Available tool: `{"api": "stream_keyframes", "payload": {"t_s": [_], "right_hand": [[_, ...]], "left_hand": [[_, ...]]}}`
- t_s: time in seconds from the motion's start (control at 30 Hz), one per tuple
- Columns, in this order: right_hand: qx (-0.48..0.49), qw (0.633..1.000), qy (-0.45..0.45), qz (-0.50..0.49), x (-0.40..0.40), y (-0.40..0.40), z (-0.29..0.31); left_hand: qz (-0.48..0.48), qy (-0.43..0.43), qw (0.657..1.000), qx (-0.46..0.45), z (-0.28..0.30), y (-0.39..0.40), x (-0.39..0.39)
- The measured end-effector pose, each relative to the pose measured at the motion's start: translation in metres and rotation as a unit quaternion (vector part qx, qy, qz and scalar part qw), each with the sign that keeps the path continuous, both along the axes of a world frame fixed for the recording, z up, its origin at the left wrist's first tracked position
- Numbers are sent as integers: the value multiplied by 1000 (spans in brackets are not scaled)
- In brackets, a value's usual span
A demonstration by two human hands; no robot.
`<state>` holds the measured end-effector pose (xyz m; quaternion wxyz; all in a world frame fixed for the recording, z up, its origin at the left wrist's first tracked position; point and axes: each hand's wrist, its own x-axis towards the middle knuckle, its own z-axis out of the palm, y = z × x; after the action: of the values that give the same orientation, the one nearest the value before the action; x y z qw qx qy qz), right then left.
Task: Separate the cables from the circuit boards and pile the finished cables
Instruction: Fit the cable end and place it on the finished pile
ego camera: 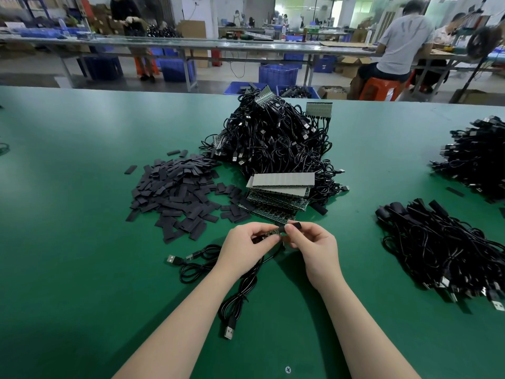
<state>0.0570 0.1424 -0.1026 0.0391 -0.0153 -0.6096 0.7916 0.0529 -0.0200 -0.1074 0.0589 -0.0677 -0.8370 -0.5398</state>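
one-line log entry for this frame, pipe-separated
left hand: grips small green circuit board | right hand: pinches flat black sleeve at board end | black USB cable: trails toward the person on green table mat | pile step: not yet done

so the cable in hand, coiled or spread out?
Spread out. The cable trails loosely from the hands down the green mat to its USB plug, with only slack loops, no tie visible.

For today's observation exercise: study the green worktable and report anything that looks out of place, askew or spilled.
Mostly orderly. One black sleeve lies alone on the green table near the right-hand cable piles, far from the loose sleeve heap on the left. The circuit board stack leans askew, its layers fanned rather than squared.
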Motion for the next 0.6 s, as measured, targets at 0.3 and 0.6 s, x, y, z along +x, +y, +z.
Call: {"api": "stream_keyframes", "payload": {"t_s": [0.3, 0.6], "right_hand": [[-1, 1000, 3, -14, 1, -1, 0], [0, 1000, 5, -22, 1, -1, -1]], "left_hand": [[1, -4, 1000, 9, -2, 1, -2], [4, -3, 1000, 16, 0, 1, 1]]}}
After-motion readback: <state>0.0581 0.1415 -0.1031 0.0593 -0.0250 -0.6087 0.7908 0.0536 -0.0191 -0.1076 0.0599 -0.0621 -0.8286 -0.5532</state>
